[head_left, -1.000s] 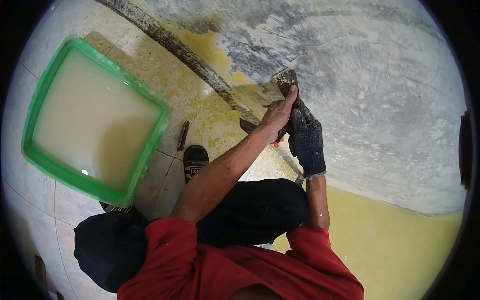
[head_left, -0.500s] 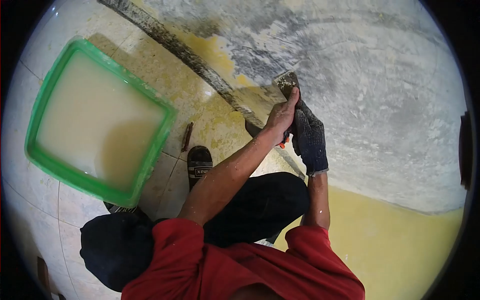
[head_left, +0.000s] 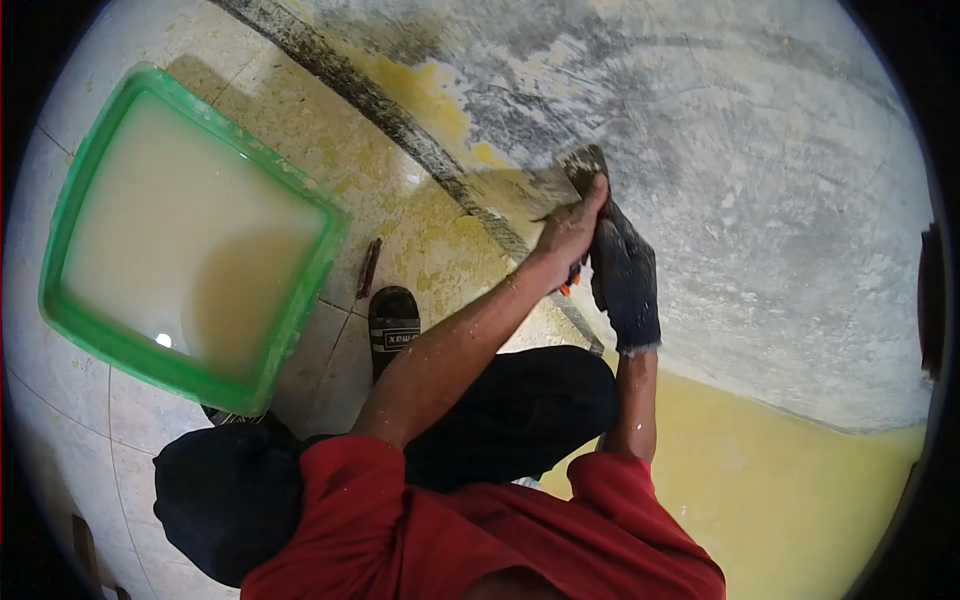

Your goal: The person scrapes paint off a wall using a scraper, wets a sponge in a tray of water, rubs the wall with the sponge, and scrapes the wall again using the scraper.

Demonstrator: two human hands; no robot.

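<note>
Low against a mottled gray wall (head_left: 760,210), a scraper (head_left: 583,165) stood between my two hands, its broad, residue-smeared blade pointing far and slightly left over the streaked surface. Whether the edge touched the wall, I could not tell. My bare left hand (head_left: 568,232) was closed on the tool from the left, thumb laid along the base of the blade. My right hand (head_left: 627,270), in a dark knit glove, was clasped about the handle from the right, the palms meeting so closely that most of the grip was hidden. A small orange piece (head_left: 569,285) showed just below my left hand, too covered to identify. Left of the hands, a dark strip (head_left: 390,120) ran along the foot of the wall, with yellow patches (head_left: 430,95) just beyond it. Farther left, a green tub (head_left: 150,362) of cloudy, pale liquid (head_left: 170,220) sat on the tiled floor (head_left: 60,390). Between tub and wall lay a slim reddish-brown object (head_left: 369,268), near my dark sandal (head_left: 394,320). Nearest were my red shirt (head_left: 480,540) and dark trousers (head_left: 520,410), flecks of white dotting my left forearm.
</note>
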